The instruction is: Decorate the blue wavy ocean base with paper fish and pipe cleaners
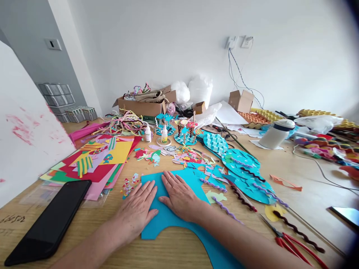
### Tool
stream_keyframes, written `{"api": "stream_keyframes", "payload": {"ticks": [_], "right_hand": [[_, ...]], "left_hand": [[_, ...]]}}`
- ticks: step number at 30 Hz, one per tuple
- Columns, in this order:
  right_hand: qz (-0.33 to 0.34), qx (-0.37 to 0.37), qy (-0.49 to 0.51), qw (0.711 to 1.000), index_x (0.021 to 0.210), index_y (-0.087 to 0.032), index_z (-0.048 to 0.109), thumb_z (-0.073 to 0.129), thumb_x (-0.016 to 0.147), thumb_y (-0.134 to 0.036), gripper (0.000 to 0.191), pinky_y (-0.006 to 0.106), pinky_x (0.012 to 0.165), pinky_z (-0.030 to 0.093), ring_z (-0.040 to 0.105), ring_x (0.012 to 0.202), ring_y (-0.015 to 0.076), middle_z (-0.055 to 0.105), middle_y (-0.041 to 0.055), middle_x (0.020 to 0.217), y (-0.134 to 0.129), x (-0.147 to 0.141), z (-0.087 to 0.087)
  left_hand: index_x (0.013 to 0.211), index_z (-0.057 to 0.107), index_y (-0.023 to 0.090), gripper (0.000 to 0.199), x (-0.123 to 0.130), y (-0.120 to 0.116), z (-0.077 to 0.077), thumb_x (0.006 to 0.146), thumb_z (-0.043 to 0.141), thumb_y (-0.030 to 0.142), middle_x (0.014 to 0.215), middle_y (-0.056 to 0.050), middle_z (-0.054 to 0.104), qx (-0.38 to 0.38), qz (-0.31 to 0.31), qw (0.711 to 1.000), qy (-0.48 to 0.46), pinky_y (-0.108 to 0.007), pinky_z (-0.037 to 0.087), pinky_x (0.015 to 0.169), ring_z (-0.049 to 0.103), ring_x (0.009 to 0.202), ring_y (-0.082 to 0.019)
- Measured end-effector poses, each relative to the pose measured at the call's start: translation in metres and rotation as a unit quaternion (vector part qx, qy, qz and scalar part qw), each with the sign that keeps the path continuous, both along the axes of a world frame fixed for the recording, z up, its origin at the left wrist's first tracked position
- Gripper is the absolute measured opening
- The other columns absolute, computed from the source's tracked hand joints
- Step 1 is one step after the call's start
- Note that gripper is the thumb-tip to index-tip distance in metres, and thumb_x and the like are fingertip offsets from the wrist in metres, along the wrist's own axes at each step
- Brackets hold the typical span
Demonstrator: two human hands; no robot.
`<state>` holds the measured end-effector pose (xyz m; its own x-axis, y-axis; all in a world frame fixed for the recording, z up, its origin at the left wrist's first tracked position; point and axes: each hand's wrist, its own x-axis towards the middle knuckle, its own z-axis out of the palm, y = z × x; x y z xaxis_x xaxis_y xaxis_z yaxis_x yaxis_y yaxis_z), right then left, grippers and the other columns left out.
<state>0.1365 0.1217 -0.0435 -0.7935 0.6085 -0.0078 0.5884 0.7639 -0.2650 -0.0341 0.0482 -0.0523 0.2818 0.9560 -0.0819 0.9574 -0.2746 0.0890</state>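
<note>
A blue sheet of craft paper (174, 218) lies on the wooden table in front of me, a curved piece cut out of its near edge. My left hand (137, 205) rests flat across the sheet's left edge, fingers stretched out. Flat on the sheet's middle lies my right hand (179, 196), its fingers extended and thumb apart. Small patterned paper cut-outs (130, 185) sit just beyond my left hand. To the right of the sheet are purple wavy strips (213, 185), a pale green paper shape (215, 196) and blue paper scraps (215, 173).
A black phone (50, 220) lies at left beside stacked coloured paper (120, 149). Red-handled scissors (288, 239) rest at the right near blue cut circles (249, 179). Glue bottles (164, 134), a cardboard box (143, 107) and a white lidded container (276, 134) stand farther back.
</note>
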Motion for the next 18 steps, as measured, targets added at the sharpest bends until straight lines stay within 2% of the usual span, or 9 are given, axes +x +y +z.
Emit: {"api": "stream_keyframes", "payload": {"ticks": [2,8,18], "right_hand": [[-0.019,0.001,0.005,1.0,0.139,-0.007,0.025,0.025,0.088,-0.056,0.07,0.042,0.109,0.014,0.013,0.134,0.0253,0.018,0.0153,0.145,-0.004,0.002,-0.002],[-0.005,0.002,0.019,1.0,0.138,-0.007,0.028,0.029,0.086,-0.057,0.072,0.042,0.109,0.015,0.016,0.133,0.027,0.021,0.0159,0.145,-0.004,0.005,-0.006],[-0.006,0.017,0.032,0.999,0.135,-0.006,0.032,0.031,0.086,-0.057,0.072,0.042,0.108,0.018,0.022,0.132,0.0281,0.027,0.0175,0.142,-0.003,0.003,-0.003]], "left_hand": [[0.134,0.034,0.011,0.057,-0.001,0.003,-0.003,0.085,0.044,0.039,0.141,-0.014,0.027,0.016,-0.005,1.0,-0.007,-0.045,0.023,0.106,0.025,0.13,-0.027],[0.133,0.035,0.01,0.06,-0.005,0.008,-0.012,0.084,0.047,0.041,0.141,-0.015,0.03,0.048,-0.026,0.998,-0.02,-0.046,0.025,0.105,0.029,0.129,-0.029],[0.13,0.04,0.011,0.06,-0.005,0.009,-0.008,0.082,0.047,0.046,0.137,-0.016,0.037,0.058,-0.023,0.998,-0.016,-0.048,0.023,0.105,0.033,0.127,-0.03]]}}
